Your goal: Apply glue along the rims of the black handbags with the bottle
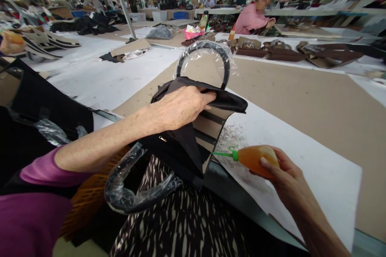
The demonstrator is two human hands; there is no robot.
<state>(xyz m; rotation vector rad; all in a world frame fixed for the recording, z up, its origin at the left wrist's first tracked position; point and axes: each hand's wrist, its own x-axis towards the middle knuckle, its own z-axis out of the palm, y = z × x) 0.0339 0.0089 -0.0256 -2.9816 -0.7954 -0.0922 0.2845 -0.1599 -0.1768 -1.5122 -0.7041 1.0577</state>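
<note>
A black handbag [177,150] lies across my lap and the table edge, its lining folded up and its tan inner side with dark strips showing. My left hand [183,106] is closed on the black lining [229,99] at the top of the bag. In my right hand [283,168] is an orange-filled glue bottle [256,160], held on its side. Its thin green nozzle points left, with the tip at the bag's tan edge. One plastic-wrapped handle [226,62] stands up behind the bag; another wrapped handle [120,192] hangs below my left forearm.
White paper [325,176] and brown board [319,104] cover the table. Brown bag pieces [280,50] lie along the far side, near a person in pink [250,20]. More black bags [51,100] are at my left, above an orange basket [87,192].
</note>
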